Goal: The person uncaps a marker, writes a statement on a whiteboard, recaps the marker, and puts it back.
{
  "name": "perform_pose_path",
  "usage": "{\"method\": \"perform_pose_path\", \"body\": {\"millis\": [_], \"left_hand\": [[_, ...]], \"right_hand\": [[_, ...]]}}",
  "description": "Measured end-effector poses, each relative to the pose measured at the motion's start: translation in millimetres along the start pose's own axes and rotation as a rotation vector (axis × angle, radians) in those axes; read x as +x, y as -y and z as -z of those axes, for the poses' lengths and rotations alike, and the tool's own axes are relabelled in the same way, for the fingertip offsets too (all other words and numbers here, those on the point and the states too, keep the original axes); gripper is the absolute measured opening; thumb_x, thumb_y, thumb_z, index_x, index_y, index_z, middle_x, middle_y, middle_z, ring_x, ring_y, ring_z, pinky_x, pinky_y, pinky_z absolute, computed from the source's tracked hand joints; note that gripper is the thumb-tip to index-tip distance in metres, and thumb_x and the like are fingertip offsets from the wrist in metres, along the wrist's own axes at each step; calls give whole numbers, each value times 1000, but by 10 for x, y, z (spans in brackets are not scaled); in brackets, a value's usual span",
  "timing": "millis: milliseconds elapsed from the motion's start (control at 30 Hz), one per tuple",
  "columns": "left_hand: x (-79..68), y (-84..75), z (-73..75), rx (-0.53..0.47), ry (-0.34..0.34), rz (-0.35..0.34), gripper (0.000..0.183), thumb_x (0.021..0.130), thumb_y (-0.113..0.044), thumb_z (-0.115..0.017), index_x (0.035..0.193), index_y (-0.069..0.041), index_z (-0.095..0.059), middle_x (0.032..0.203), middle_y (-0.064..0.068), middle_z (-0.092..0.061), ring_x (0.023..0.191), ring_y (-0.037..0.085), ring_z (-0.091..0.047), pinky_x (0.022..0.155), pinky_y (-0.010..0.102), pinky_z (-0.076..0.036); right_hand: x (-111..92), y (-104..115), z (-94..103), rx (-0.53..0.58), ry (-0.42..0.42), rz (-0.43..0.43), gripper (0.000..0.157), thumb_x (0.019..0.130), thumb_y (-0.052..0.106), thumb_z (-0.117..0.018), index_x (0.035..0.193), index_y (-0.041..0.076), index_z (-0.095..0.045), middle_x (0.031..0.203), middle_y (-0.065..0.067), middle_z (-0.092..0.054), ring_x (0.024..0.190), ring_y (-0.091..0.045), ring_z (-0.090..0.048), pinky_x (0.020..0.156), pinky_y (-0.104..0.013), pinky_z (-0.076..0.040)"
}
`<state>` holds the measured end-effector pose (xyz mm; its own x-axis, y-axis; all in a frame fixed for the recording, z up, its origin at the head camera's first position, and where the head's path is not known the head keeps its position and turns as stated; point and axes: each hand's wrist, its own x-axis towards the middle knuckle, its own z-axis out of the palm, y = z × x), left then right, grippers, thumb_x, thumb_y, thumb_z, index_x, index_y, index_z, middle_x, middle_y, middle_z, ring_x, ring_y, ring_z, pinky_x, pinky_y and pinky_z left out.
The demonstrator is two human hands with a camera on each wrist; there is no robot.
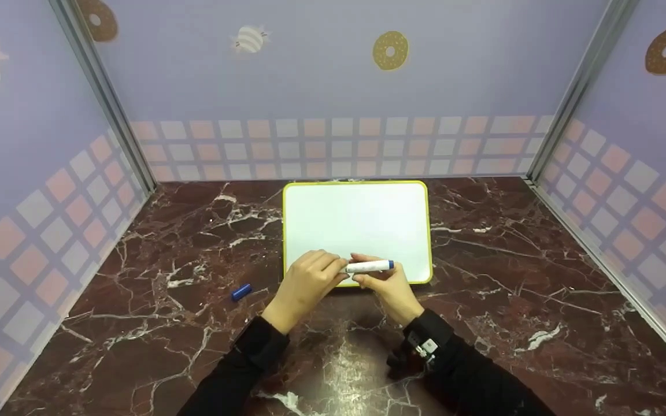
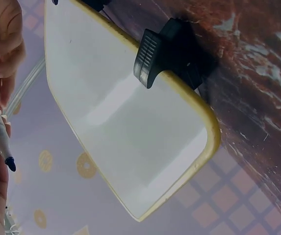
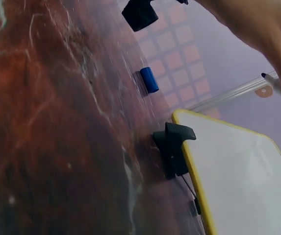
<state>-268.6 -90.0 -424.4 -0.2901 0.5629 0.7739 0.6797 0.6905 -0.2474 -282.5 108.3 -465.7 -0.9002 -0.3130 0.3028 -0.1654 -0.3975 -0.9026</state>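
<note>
A white marker (image 1: 370,266) with a blue rear end is held level above the whiteboard's lower edge. My left hand (image 1: 313,277) pinches its left part; the uncapped dark blue tip (image 2: 10,164) sticks out inside that hand in the left wrist view. Beneath the marker's right part is my right hand (image 1: 388,283), thumb and forefinger spread to either side of the barrel. Whether they touch it is hard to see. The whiteboard (image 1: 356,222), framed in yellow, stands behind the hands. Its blue cap (image 1: 241,292) lies on the table left of the board.
Black clips (image 2: 152,56) (image 3: 172,147) grip the board's lower edge at the table. The dark red marbled tabletop (image 1: 154,346) ends at patterned walls on three sides. A black wrist camera (image 3: 140,14) shows on the left wrist.
</note>
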Motion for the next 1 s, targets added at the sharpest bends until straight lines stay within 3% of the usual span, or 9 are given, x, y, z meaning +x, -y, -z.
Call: {"method": "perform_pose_path", "body": {"millis": [133,333,433,567,667,733,867,1000], "left_hand": [[-11,2,-3,4,18,13,21,81,-23,-80,96,-9,-75,89,0,-73,81,13,-68,75,24,-59],[-2,28,17,-17,32,21,26,80,-26,-81,98,-9,-74,92,0,-72,83,14,-68,77,25,-59],[9,90,64,-53,46,73,32,84,-32,-78,104,-7,-73,97,4,-73,87,17,-69,82,29,-61],[0,272,160,-113,46,240,30,92,-27,-69,112,-4,-71,107,12,-74,98,25,-70,93,36,-60],[-52,457,216,-173,47,432,30,94,-14,-66,121,0,-66,119,18,-69,112,33,-65,104,42,-54],[-108,568,240,-222,75,574,40,93,-8,-66,131,1,-59,132,23,-60,122,39,-58,110,47,-48],[-242,723,230,-331,211,788,59,95,-4,-63,149,3,-39,150,29,-41,134,46,-45,116,57,-39],[-339,781,179,-450,391,881,62,99,-6,-57,153,5,-27,147,31,-43,120,47,-57,104,55,-50]], "right_hand": [[-5,-12,-46,49,-55,9,32,87,-8,-68,107,16,-75,104,1,-76,86,-7,-67,70,-14,-53],[3,7,-54,58,-89,14,30,91,-10,-62,98,15,-77,95,3,-75,79,-7,-65,71,-14,-55],[17,26,-44,74,-100,38,27,92,-8,-61,95,14,-76,88,2,-73,77,-8,-65,71,-16,-56],[35,59,-42,79,-113,105,22,96,-3,-57,92,12,-72,84,1,-72,72,-9,-67,69,-18,-58],[40,80,-51,63,-88,166,21,100,-1,-52,90,11,-65,86,-1,-73,67,-10,-68,64,-19,-58],[47,93,-64,55,-63,209,21,101,0,-48,90,10,-62,89,-3,-74,67,-11,-69,62,-19,-59],[101,114,-117,38,-53,287,21,103,2,-45,94,5,-63,96,-7,-76,71,-14,-72,66,-23,-62],[229,117,-197,-76,-122,369,12,98,3,-57,91,-4,-64,95,-8,-75,72,-15,-72,67,-26,-62]]}}
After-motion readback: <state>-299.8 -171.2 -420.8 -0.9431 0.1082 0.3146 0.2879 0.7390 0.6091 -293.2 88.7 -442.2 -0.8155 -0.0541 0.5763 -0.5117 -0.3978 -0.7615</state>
